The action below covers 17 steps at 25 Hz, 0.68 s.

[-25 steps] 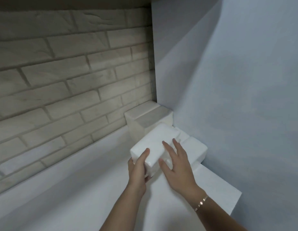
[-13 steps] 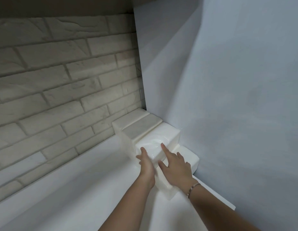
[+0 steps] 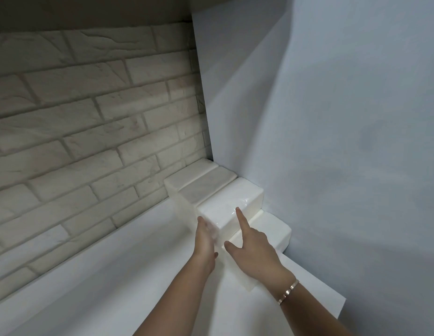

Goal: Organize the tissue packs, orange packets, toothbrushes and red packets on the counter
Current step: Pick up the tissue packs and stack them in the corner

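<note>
Several white tissue packs are stacked in the far right corner of the white counter [image 3: 114,275]. The top pack [image 3: 231,202] lies on the pile beside two packs against the brick wall [image 3: 201,180]. A lower pack [image 3: 271,229] sits to its right by the side wall. My left hand [image 3: 205,241] rests flat, fingers straight, against the left side of the top pack. My right hand [image 3: 252,248] touches the top of that pack with its index fingertip, the other fingers loosely curled. No orange packets, toothbrushes or red packets are in view.
A pale brick wall [image 3: 90,117] runs along the back of the counter. A plain grey-blue side wall [image 3: 332,141] closes the right side. The counter's right front corner [image 3: 342,301] ends near my right wrist, which wears a bracelet.
The top tissue pack has slid back onto the stack toward the corner. Both hands followed it forward; my right hand went from spread fingers on it to one pointing finger.
</note>
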Available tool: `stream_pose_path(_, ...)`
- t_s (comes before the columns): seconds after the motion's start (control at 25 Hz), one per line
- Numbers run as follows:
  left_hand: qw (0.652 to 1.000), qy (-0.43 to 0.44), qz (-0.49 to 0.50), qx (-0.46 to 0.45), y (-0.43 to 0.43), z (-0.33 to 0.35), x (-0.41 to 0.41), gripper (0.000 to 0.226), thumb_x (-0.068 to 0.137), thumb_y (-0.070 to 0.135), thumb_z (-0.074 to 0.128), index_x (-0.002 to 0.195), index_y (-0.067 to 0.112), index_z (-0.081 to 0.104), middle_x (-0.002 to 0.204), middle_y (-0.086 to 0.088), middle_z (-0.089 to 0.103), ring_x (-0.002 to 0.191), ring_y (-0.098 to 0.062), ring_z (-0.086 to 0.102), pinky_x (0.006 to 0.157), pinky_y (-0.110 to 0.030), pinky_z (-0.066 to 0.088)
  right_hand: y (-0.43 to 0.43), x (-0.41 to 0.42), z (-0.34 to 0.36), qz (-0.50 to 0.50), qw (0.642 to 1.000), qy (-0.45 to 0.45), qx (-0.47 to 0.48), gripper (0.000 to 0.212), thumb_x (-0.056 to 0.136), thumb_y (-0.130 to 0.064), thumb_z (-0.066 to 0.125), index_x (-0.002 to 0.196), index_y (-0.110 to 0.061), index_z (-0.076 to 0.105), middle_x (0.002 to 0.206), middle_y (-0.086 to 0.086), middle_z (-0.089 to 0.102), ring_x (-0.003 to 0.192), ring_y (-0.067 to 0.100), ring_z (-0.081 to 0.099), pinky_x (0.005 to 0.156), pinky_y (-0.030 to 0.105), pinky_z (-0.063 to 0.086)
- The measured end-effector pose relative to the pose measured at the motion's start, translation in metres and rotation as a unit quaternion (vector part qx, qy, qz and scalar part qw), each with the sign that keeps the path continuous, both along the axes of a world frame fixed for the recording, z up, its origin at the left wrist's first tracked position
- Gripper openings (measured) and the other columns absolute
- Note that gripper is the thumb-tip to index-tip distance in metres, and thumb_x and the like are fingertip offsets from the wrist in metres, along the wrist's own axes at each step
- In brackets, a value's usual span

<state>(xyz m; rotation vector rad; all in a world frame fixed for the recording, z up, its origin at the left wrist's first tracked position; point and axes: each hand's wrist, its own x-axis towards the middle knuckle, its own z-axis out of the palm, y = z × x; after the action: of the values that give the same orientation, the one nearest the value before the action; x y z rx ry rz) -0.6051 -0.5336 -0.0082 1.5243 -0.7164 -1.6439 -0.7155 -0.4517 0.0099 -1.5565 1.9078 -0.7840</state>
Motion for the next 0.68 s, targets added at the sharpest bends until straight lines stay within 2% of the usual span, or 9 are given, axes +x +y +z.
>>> stream_pose_path(0.12,0.999,0.001,0.024,-0.033,0.01,0.002,0.013,0.057,0.103,0.056,0.036,0.155,0.03,0.035,0.161,0.003,0.037,0.145,-0.027,0.039,0.121,-0.052,0.031,0.012,0.014,0.006,-0.016,0.999,-0.042,-0.008,0.088,0.088,-0.056,0.053,0.154,-0.057,-0.005,0.089,-0.011,0.054,0.111,0.024,0.058,0.093,0.046,0.054)
stream_pose_path(0.24,0.996,0.01,0.059,-0.062,0.024,0.008,0.027,0.049,0.101,0.043,0.046,0.148,0.028,0.043,0.15,0.003,0.044,0.136,-0.028,0.046,0.116,-0.052,0.039,0.023,0.025,0.012,-0.037,0.996,-0.077,-0.003,0.087,0.092,-0.053,0.057,0.158,-0.052,0.001,0.103,-0.008,0.057,0.128,0.021,0.053,0.098,0.039,0.049)
stream_pose_path(0.32,0.995,0.021,0.06,-0.075,0.042,0.019,0.038,0.043,0.102,0.037,0.048,0.144,0.027,0.045,0.141,0.004,0.046,0.132,-0.027,0.049,0.113,-0.051,0.043,0.032,0.035,0.02,-0.047,0.993,-0.104,0.009,0.084,0.095,-0.048,0.06,0.162,-0.044,0.008,0.109,-0.005,0.051,0.128,0.02,0.053,0.094,0.033,0.045)
stream_pose_path(0.4,0.994,0.033,0.064,-0.087,0.062,0.031,0.055,0.039,0.102,0.034,0.05,0.141,0.027,0.045,0.13,0.004,0.051,0.129,-0.026,0.05,0.112,-0.05,0.044,0.041,0.05,0.027,-0.053,0.99,-0.126,0.016,0.079,0.096,-0.046,0.06,0.162,-0.04,0.015,0.119,-0.002,0.055,0.127,0.019,0.051,0.091,0.029,0.04)
stream_pose_path(0.52,0.99,0.055,0.091,-0.093,0.088,0.046,0.092,0.036,0.102,0.032,0.053,0.137,0.025,0.051,0.126,0.004,0.055,0.123,-0.025,0.056,0.106,-0.048,0.048,0.054,0.08,0.039,-0.05,0.989,-0.14,0.02,0.074,0.096,-0.046,0.06,0.16,-0.04,0.022,0.144,-0.004,0.053,0.141,0.018,0.044,0.097,0.03,0.04)
stream_pose_path(0.68,0.983,0.086,0.107,-0.119,0.12,0.072,0.152,0.026,0.101,0.03,0.054,0.126,0.025,0.063,0.128,-0.001,0.063,0.117,-0.024,0.063,0.097,-0.045,0.05,0.072,0.126,0.055,-0.047,0.988,-0.144,0.002,0.065,0.097,-0.045,0.061,0.155,-0.04,0.033,0.15,-0.003,0.05,0.138,0.014,0.048,0.11,0.034,0.043)
